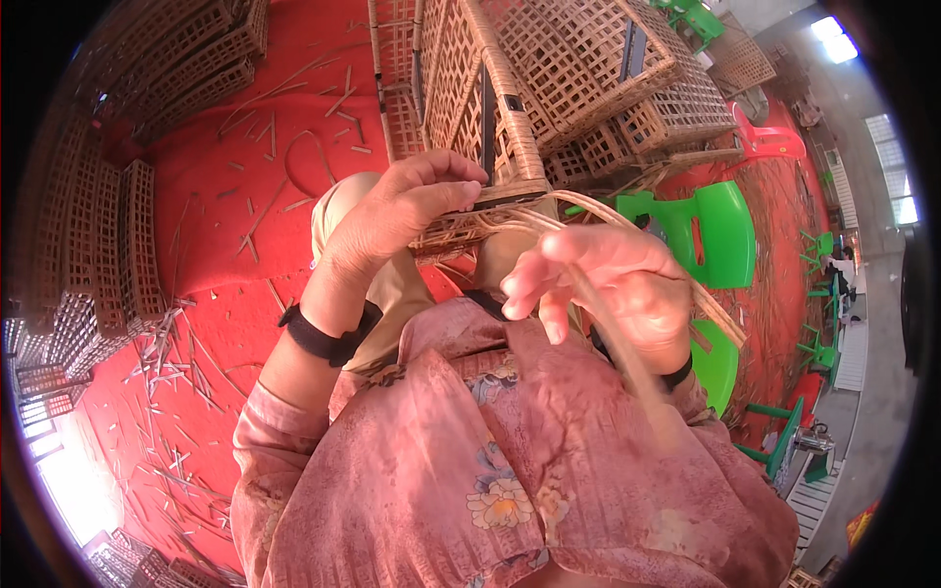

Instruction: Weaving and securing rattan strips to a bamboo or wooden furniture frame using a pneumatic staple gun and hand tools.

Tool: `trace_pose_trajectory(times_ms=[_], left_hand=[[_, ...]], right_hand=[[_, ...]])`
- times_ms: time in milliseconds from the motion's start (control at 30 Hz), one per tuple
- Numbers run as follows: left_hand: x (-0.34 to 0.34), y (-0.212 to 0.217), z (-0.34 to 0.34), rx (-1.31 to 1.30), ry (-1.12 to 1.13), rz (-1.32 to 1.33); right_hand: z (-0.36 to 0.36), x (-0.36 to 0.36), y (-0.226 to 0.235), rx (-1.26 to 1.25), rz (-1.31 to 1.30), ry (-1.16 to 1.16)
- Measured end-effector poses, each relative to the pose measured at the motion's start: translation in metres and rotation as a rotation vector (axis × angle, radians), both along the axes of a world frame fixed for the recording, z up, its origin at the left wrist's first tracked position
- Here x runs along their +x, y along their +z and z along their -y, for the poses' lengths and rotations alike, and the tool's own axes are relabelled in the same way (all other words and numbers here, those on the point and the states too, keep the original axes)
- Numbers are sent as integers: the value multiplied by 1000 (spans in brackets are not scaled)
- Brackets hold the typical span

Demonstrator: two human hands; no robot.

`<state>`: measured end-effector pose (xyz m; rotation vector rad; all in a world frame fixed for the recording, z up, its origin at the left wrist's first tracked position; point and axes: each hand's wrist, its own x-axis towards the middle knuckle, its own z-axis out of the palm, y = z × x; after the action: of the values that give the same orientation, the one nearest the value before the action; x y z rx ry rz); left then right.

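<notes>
A woven rattan basket frame [534, 147] with wrapped edges and dark metal bars stands tilted before my knees. At its near corner my left hand [417, 201] is closed, thumb and forefinger pinching the frame's edge beside a dark bar. My right hand [622, 284] is raised just right of that corner, palm up, fingers loosely curled round a rattan strip [608, 318] that runs down toward my chest, blurred by motion. More rattan strips [720, 318] run from the corner and pass behind my right hand.
Finished woven panels [93, 230] stand stacked at the left. Cane scraps [255, 230] litter the red floor [221, 284]. More woven rattan pieces [676, 103] lie at the back right, with a green chair [720, 235] and a red plastic stool [765, 137] beyond them.
</notes>
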<state>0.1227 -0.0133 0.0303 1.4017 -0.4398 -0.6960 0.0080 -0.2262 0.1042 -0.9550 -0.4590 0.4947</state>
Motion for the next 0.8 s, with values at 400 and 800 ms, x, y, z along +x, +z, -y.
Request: trace_pose_trajectory(times_ms=[400,800], left_hand=[[-1,2,-1,-25,-19,-42],[-1,0,2,-77,-16,-60]], right_hand=[[-17,6,3,-309,585,-526],[-12,-5,-114,-695,-100,-434]])
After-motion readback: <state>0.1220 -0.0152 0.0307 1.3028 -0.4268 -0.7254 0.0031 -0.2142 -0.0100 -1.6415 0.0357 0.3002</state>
